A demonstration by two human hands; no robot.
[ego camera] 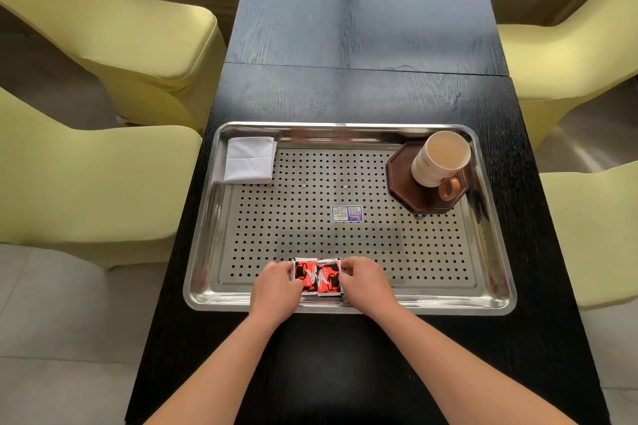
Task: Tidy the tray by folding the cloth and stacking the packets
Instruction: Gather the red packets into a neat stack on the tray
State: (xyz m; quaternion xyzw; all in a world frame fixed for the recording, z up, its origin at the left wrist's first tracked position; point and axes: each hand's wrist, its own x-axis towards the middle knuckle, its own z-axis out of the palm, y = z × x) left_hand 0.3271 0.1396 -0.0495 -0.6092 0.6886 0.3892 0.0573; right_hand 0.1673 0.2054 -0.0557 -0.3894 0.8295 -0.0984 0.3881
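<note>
The packets (pixel 317 277) — red, black and white, edges nearly flush — sat at the near edge of the metal tray (pixel 497 252) on the dark counter (pixel 362 90). The white cloth (pixel 249 160) lay folded in the far left corner. The left hand (pixel 276 286) and right hand (pixel 366 281) pinched the packets from either side — fingers curled.

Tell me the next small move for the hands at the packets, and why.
Probably press inward to square the red-and-black packets. The left hand and right hand flank them at the steel perforated tray's near edge, and the white cloth already lies folded in the far left corner.
</note>
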